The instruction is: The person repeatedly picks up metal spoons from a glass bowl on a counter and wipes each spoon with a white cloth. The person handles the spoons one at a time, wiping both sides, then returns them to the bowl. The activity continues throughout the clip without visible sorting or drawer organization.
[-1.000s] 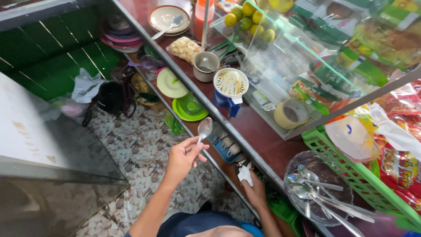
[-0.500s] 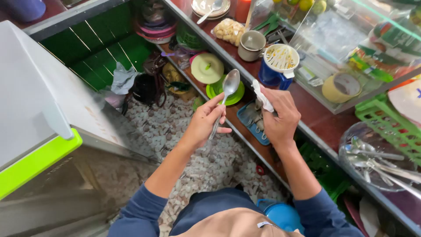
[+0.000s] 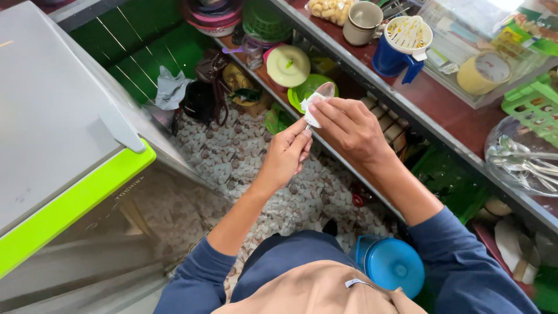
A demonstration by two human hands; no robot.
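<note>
Spoon [image 3: 325,89], metal, held at centre frame above the pebble floor [image 3: 232,157]; only the bowl is seen clearly, the handle being hidden in the left hand [image 3: 286,156], whose fingers are closed on it. Tissue [image 3: 312,108], white, folded small, is pressed against the bowl by the right hand [image 3: 349,129], fingers pinched together on it.

Handling, as judged: the spoon is light, stiff and smooth, likely slippery when wet; it is best gripped along the handle so the bowl stays free. The tissue is soft, thin and easily torn, best kept bunched between fingertips.

Surroundings: a blue jug [image 3: 401,49] with a white strainer top and a grey mug [image 3: 363,16] stand on the table [image 3: 442,110] at upper right. A roll of tape [image 3: 482,72] lies inside a clear case, and a glass bowl of spoons [image 3: 523,163] sits at the right edge. On the lower shelf, directly behind the hands, are a pale green lid [image 3: 288,65] and a green plate [image 3: 308,87]. A blue tub [image 3: 390,264] sits by the knees. A grey and lime cabinet [image 3: 64,151] fills the left. The shelf edge lies close behind the hands.
</note>
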